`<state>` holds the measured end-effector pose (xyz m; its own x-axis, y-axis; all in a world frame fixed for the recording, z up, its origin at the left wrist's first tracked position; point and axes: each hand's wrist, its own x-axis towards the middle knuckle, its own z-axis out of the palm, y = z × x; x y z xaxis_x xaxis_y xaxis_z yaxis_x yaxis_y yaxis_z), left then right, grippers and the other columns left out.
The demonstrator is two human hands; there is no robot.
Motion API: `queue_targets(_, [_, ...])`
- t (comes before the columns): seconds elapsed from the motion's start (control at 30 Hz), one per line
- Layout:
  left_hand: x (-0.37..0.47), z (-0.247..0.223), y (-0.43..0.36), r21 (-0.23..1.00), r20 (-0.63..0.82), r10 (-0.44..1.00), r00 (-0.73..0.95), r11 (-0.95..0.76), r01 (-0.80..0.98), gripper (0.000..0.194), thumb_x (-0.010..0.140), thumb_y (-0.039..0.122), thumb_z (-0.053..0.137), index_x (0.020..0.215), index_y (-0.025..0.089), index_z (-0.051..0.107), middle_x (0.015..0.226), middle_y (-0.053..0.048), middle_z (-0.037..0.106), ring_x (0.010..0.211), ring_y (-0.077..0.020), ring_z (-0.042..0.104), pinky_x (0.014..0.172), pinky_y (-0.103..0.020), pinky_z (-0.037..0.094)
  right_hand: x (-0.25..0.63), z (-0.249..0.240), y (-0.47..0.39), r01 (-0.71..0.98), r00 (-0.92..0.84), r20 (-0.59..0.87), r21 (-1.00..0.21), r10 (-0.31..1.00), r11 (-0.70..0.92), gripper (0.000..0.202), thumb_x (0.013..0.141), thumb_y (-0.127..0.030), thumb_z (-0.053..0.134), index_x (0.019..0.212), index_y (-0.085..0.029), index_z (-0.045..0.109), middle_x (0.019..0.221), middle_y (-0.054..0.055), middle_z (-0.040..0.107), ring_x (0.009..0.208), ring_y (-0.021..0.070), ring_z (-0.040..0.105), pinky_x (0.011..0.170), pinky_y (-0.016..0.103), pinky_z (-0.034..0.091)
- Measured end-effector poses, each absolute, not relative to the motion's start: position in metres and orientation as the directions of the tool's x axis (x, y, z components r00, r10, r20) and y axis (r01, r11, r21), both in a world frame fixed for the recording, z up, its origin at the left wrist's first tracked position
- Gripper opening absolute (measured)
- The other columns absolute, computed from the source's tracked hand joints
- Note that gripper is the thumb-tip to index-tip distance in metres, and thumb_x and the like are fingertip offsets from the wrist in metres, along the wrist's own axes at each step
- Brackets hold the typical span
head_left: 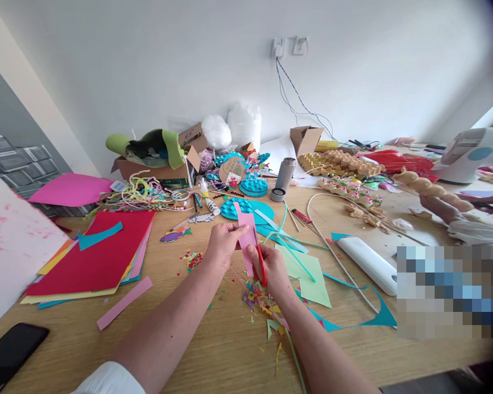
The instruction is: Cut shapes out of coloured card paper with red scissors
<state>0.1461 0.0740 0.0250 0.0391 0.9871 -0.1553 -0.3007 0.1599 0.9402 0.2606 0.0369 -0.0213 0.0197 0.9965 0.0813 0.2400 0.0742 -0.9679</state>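
Observation:
My left hand (224, 241) pinches a strip of pink paper (247, 221) at its left edge, near the middle of the table. My right hand (271, 269) is closed round the red handles of a pair of scissors (262, 265), right beside the pink paper; most of the blades is hidden. Small colourful paper scraps (257, 298) lie under and in front of my hands. A pale green sheet (306, 273) with a cut edge rests just right of them. Another pink strip (125, 302) lies on the table to the left.
Stacked coloured paper (94, 251) and a black phone (14, 350) are at the left. Behind my hands stand a grey bottle (285, 175) and blue discs (264, 210). A white power strip (367, 264) lies at right; farther right, another person's hand (435, 208) holds an egg-carton piece (431, 189).

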Motion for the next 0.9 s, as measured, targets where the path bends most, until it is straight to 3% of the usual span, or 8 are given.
queue_targets(0.9, [0.1473,0.028,0.0737,0.945,-0.165,0.986,0.007,0.16,-0.286,0.025,0.051,0.032,0.083,0.059,0.013,0.068,0.053,-0.002,0.062,0.048,-0.0119,0.055,0.051,-0.025,0.047,0.2616,-0.023,0.0386,0.232,0.003,0.06,-0.971,0.998,0.058,0.047,0.08,-0.058,0.058,0.054,-0.02,0.046,0.037,-0.003,0.05,0.03,0.011,0.046,0.032,0.02,0.031])
